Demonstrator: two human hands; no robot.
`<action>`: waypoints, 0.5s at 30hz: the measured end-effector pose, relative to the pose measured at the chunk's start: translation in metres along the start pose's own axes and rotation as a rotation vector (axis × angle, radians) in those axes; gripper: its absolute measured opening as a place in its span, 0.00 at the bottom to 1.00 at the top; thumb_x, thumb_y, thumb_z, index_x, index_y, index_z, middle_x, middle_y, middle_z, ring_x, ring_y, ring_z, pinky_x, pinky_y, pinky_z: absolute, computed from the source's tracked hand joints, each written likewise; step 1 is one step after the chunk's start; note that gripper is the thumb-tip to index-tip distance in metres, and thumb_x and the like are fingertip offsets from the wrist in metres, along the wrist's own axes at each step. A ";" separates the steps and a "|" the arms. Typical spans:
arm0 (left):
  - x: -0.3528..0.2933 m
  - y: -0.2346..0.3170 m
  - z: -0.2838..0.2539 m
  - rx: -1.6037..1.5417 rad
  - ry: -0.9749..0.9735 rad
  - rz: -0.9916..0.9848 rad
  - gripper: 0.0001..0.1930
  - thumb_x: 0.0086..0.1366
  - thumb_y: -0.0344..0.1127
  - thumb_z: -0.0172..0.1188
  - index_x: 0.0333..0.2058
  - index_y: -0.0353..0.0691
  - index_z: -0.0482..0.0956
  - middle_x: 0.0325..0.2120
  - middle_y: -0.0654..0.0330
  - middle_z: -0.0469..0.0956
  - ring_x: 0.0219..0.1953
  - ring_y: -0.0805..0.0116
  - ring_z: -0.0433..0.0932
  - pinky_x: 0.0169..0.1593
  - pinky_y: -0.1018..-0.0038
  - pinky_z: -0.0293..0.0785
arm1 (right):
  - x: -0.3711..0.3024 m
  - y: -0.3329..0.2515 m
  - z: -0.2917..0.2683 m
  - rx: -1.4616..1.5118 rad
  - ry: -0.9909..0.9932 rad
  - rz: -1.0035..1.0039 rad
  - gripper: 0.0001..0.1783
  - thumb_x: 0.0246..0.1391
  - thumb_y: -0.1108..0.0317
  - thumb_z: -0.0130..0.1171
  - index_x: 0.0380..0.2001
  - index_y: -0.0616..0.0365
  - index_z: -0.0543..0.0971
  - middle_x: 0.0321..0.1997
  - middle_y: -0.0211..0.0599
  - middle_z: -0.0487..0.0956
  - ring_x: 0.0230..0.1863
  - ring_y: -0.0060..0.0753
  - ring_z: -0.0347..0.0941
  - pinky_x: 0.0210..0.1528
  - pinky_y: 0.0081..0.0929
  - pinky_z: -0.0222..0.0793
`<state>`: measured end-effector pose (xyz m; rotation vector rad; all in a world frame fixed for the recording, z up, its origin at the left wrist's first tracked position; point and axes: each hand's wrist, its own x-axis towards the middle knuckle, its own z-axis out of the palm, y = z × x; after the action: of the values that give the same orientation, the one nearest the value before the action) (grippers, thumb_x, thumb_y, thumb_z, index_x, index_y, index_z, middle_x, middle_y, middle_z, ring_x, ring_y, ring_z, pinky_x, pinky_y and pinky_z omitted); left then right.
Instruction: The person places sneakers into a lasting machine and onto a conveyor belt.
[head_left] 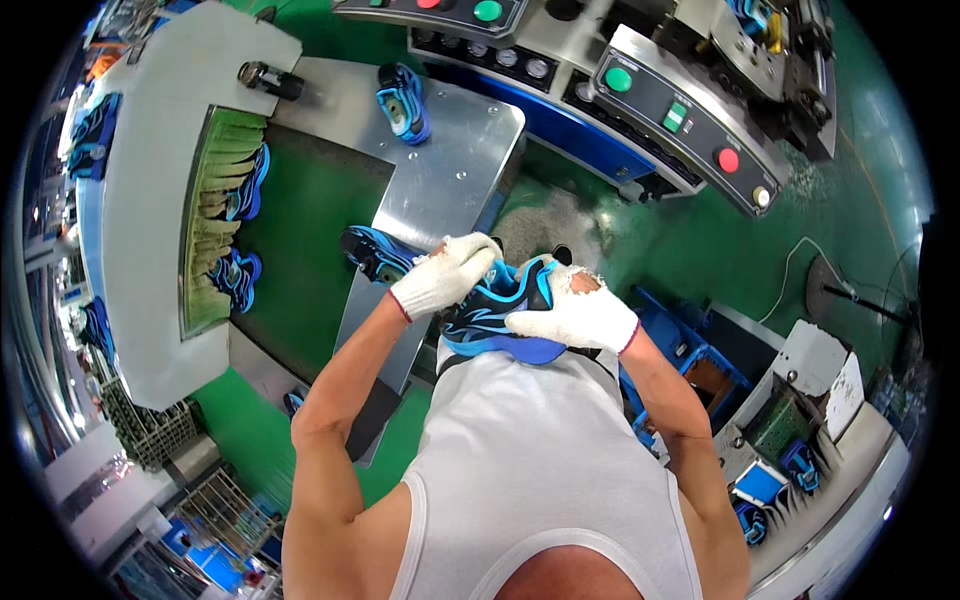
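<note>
In the view from the head, I see a person holding a blue and black shoe (490, 322) in front of a white shirt (540, 440). The right hand (580, 315), in a white glove, is closed around the shoe, its thumb along the side. Its other fingers are mostly hidden. The left hand (450, 277), gloved too, bends its fingers at the shoe's opening. Its fingertips are tucked out of sight, so I cannot tell if they pinch it. The gloves also cover bits of the shoe.

Just beside the left hand, a second shoe (372, 254) lies on the metal table (455, 150), one end hidden by the glove. A third shoe (404, 105) is further up the table. Two more shoes (237, 278) peek out from under green strips (208, 240), partly covered. The dark round thing (268, 80) is hard to name. At the lower left, a wire crate (225, 510) looks fuzzy.
</note>
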<state>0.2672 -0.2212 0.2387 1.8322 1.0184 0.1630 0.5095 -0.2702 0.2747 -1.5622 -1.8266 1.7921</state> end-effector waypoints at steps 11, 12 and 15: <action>-0.039 -0.068 -0.056 -0.507 0.115 -0.348 0.17 0.74 0.44 0.50 0.44 0.37 0.83 0.26 0.63 0.78 0.18 0.78 0.73 0.23 0.78 0.72 | 0.065 -0.081 0.020 -0.139 0.022 0.064 0.36 0.45 0.43 0.70 0.43 0.66 0.78 0.35 0.48 0.83 0.37 0.40 0.81 0.46 0.34 0.76; -0.042 -0.077 -0.059 -0.564 0.127 -0.344 0.17 0.74 0.43 0.50 0.44 0.38 0.83 0.26 0.64 0.78 0.17 0.79 0.72 0.23 0.79 0.71 | 0.068 -0.095 0.019 0.009 -0.037 0.052 0.31 0.46 0.46 0.72 0.39 0.65 0.79 0.32 0.45 0.83 0.36 0.36 0.80 0.45 0.32 0.76; -0.048 -0.097 -0.066 -0.686 0.175 -0.340 0.16 0.73 0.42 0.50 0.44 0.39 0.84 0.25 0.66 0.78 0.16 0.81 0.70 0.22 0.80 0.68 | 0.086 -0.114 0.029 -0.093 -0.025 0.153 0.28 0.45 0.47 0.73 0.36 0.63 0.81 0.30 0.44 0.83 0.35 0.33 0.79 0.44 0.32 0.75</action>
<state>0.1470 -0.1943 0.2079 1.0248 1.1941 0.4140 0.3885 -0.1986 0.3121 -1.7661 -1.8732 1.8214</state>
